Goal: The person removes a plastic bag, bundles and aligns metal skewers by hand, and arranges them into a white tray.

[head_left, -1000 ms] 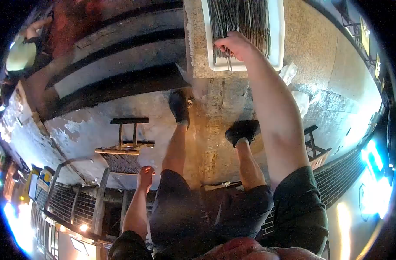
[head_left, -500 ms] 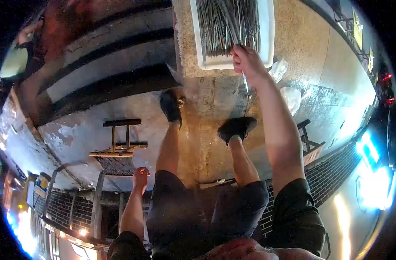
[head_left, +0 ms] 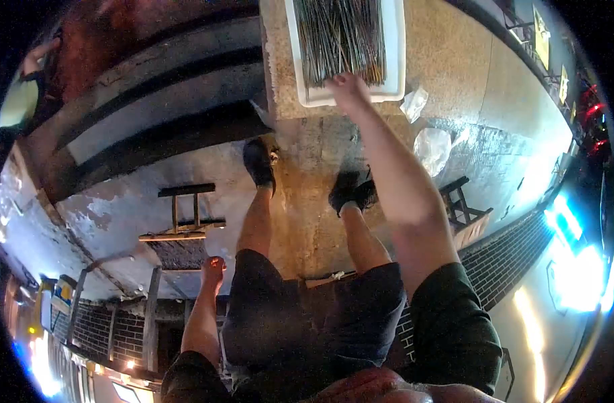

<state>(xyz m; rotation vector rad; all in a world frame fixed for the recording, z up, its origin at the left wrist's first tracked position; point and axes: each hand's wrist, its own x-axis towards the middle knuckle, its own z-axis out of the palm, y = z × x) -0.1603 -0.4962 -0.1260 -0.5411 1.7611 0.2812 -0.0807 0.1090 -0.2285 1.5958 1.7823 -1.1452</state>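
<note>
A white rectangular tray [head_left: 395, 60] holds a thick heap of thin metal skewers [head_left: 337, 40], mostly lying lengthwise. My right hand [head_left: 348, 93] is over the tray's near rim, at the near ends of the skewers. Its fingers are curled closed and slightly blurred, and what is in them is hidden. Beside my left thigh hangs my left hand [head_left: 214, 270], fingers curled in, with nothing seen sticking out of it.
The tray stands on a worn tabletop [head_left: 454, 60]. Clear plastic bags [head_left: 432, 149] lie to the right of my right forearm. Low stools stand on both sides, one at the left [head_left: 179, 228] and one at the right [head_left: 464, 205]. Another person's arm [head_left: 35, 60] shows far left.
My right hand has moved left along the tray's near edge. The shiny thin stick that pointed down from it no longer shows. My right foot has shifted, and the left hand stays low.
</note>
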